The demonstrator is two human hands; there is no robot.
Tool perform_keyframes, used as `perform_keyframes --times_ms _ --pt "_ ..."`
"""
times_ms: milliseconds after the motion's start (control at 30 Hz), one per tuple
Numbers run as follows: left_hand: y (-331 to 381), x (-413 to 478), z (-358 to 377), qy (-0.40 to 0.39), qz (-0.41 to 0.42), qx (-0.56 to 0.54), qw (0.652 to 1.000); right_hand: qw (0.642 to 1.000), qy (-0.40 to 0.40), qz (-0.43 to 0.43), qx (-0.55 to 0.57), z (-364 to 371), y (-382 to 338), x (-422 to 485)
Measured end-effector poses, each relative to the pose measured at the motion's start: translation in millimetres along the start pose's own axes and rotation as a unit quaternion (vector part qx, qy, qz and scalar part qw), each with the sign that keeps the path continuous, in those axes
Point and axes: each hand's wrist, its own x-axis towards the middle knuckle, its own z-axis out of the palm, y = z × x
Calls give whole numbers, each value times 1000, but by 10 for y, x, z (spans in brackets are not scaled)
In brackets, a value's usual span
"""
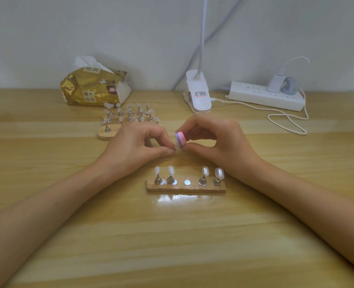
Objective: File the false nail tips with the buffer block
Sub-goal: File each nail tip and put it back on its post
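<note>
The right hand point(217, 142) pinches a small pink-and-purple striped foam buffer block point(180, 140) between its thumb below and its fingertips above. The block's striped end faces the left hand point(134, 146). The left hand's thumb and forefinger are pressed together on a small piece point(174, 149) just beside the block. It is mostly hidden, so what it is cannot be told. Both hands hover close together, nearly touching at the fingertips, above the pale wooden bench point(172, 235).

Just nearer the person than the hands lies a short wooden strip stand point(192, 189). Four clear false nail tips point(219, 173) stand on metal holders on it, two toward each hand, with a bare silver disc point(187, 182) between the pairs. Beyond the left hand sits a second wooden stand point(106, 135) crowded with more clear tips, and behind that a gold plastic tissue pack point(93, 88). Beyond the right hand are a white clip-on lamp base point(199, 94) and a white power strip point(265, 96), with a looped white cable point(286, 121).
</note>
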Motion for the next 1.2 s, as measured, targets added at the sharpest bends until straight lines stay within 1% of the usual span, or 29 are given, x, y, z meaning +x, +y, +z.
perform_keyframes --times_ms 100,200,333,433,567,667,800,900,1033,1133,1200 --pt "-1 -3 -3 -4 2 -7 1000 1000 -13 14 -5 -6 -1 6" --pt "2 -3 -3 -13 0 -12 1000 1000 8 -26 -2 5 -23 -4" --pt "8 -3 -8 -14 1 -13 1000 1000 -14 -7 -8 -6 -7 6" --pt "16 -5 -6 -16 4 -10 1000 999 -4 -36 -10 1 -11 -2" --pt "16 -6 -5 -14 5 -1 1000 1000 -14 -7 -14 -7 8 8" --pt "20 -10 -8 -15 7 -2 1000 999 -3 -39 -28 4 0 1" --pt "16 -7 -12 -16 4 -4 1000 999 -8 -28 -30 -10 -5 4" --pt "24 -9 -15 -22 11 -5 1000 996 1 -68 -55 -6 -10 -4" --pt "16 -11 -16 -16 5 -1 1000 999 -11 -25 -30 -23 0 2" --pt "21 -18 -11 -21 9 -3 1000 998 -8 -51 -46 -13 -8 -5" --pt "19 -10 -13 -19 6 -3 1000 999 -11 -29 -36 -22 -10 4"
